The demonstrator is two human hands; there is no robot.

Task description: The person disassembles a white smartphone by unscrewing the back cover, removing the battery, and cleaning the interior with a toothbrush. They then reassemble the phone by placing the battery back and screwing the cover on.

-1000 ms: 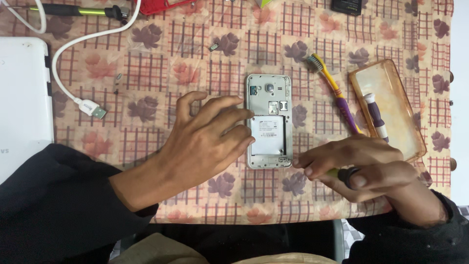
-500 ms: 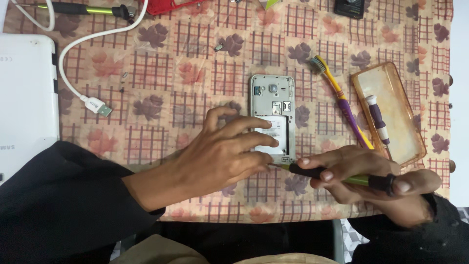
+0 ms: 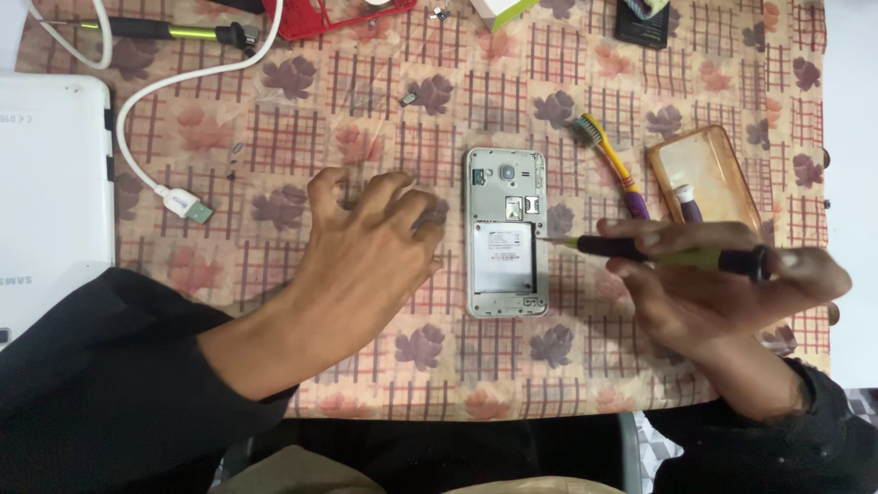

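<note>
A phone [image 3: 505, 233] with its back cover off lies face down in the middle of the patterned tablecloth [image 3: 366, 110], its battery showing. My left hand [image 3: 366, 252] hovers just left of it with fingers spread, holding nothing. My right hand [image 3: 722, 284] grips a black and green screwdriver [image 3: 668, 253] held sideways. Its thin tip points left and reaches the phone's right edge.
A toothbrush [image 3: 611, 163] and a clear orange phone case [image 3: 706, 178] lie to the right. A white device [image 3: 50, 197] and a white cable [image 3: 183, 197] sit at left. Another screwdriver [image 3: 174, 32], a red case [image 3: 338, 16] and small screws lie at the back.
My left hand has lifted off the phone and moved left, fingers spread. My right hand has raised the screwdriver and brought its tip to the phone's right edge.
</note>
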